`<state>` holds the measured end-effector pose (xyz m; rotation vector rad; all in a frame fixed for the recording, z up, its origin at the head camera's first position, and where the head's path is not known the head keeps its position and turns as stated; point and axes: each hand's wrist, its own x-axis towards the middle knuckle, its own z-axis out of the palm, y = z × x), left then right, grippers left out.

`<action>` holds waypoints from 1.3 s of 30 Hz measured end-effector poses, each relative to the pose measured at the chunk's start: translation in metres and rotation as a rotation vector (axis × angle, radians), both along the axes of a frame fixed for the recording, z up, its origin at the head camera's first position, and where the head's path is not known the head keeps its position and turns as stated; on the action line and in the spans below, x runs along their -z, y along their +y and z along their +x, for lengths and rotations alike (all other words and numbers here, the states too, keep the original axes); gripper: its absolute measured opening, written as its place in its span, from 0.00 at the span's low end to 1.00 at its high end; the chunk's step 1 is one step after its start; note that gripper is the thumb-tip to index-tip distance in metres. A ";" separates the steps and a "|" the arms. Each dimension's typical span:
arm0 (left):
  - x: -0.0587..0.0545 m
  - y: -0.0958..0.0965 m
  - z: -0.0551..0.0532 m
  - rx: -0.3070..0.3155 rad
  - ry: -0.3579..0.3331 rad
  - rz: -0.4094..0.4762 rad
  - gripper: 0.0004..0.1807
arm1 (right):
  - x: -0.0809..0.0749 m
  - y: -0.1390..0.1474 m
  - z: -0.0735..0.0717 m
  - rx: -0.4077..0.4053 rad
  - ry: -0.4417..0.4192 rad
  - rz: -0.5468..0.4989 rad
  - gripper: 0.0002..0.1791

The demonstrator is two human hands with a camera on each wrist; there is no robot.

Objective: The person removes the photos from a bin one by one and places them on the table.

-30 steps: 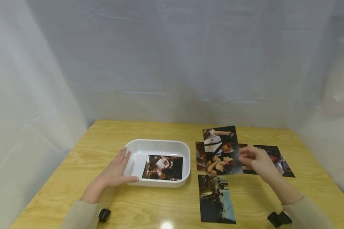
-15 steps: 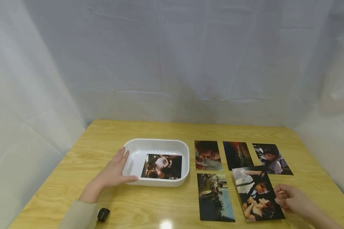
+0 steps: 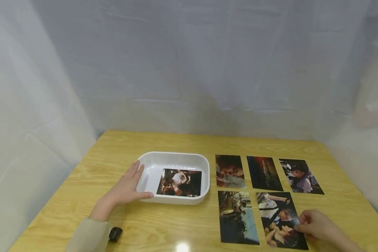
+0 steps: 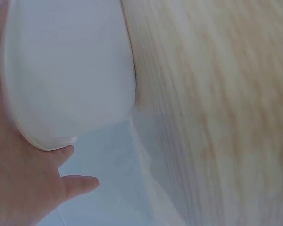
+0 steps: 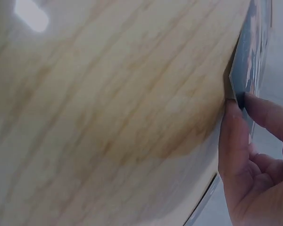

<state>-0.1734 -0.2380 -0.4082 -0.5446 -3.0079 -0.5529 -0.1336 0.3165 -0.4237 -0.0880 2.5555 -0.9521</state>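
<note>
A white rectangular dish (image 3: 145, 178) with rounded corners stands left of centre in the head view, a dark photo print (image 3: 179, 182) lying inside it. My left hand (image 3: 126, 187) rests against the dish's left end, fingers spread along that side and thumb over the front rim. Lower right, my right hand (image 3: 316, 224) pinches the right edge of a photo print (image 3: 281, 220) showing figures in white and black. In the right wrist view, thumb and finger grip that photo (image 5: 240, 75) at its edge, close over the wooden table.
Behind lie a row of photos: a face close-up (image 3: 230, 170), a dark red-blue one (image 3: 264, 173) and one with a striped figure (image 3: 301, 176). A street-like photo (image 3: 238, 217) lies left of the gripped one. Pale sheeting (image 3: 189, 70) surrounds the wooden table (image 3: 163, 224).
My right hand has brought its photo from over the back row down and to the right, into the front row beside the street-like photo. My left hand stays at the dish.
</note>
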 end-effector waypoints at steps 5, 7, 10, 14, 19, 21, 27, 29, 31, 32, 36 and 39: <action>0.001 0.000 -0.001 0.004 0.002 0.000 0.58 | 0.001 -0.006 -0.001 0.033 0.057 0.151 0.12; 0.000 0.000 0.000 0.003 0.000 0.005 0.58 | 0.001 -0.008 -0.002 0.037 0.059 0.191 0.12; 0.001 0.000 0.000 0.002 -0.004 0.005 0.58 | 0.000 -0.011 -0.003 0.040 0.045 0.232 0.13; 0.001 0.000 0.000 0.003 -0.006 0.000 0.58 | -0.001 -0.013 -0.005 0.005 0.063 0.268 0.14; 0.000 0.000 -0.001 0.005 -0.005 0.006 0.58 | -0.002 -0.014 -0.006 -0.026 0.087 0.323 0.16; 0.000 0.001 -0.001 0.004 -0.004 0.008 0.58 | -0.002 -0.015 -0.006 -0.033 0.088 0.346 0.17; 0.000 0.001 0.000 0.005 -0.004 0.003 0.58 | -0.010 -0.020 -0.006 -0.033 0.123 0.368 0.20; 0.001 0.002 0.000 0.005 -0.007 0.002 0.58 | -0.017 -0.025 -0.007 -0.042 0.136 0.364 0.21; 0.001 0.002 0.000 0.004 -0.008 0.000 0.58 | -0.026 -0.032 -0.010 -0.055 0.156 0.352 0.22; 0.001 0.002 -0.001 0.004 -0.004 0.000 0.58 | -0.031 -0.036 -0.011 -0.064 0.178 0.338 0.22; -0.001 0.002 0.000 -0.002 0.001 0.002 0.58 | -0.049 -0.055 -0.017 -0.102 0.286 0.295 0.20; -0.001 0.001 0.000 -0.003 0.003 0.005 0.58 | -0.056 -0.073 -0.022 -0.121 0.343 0.267 0.21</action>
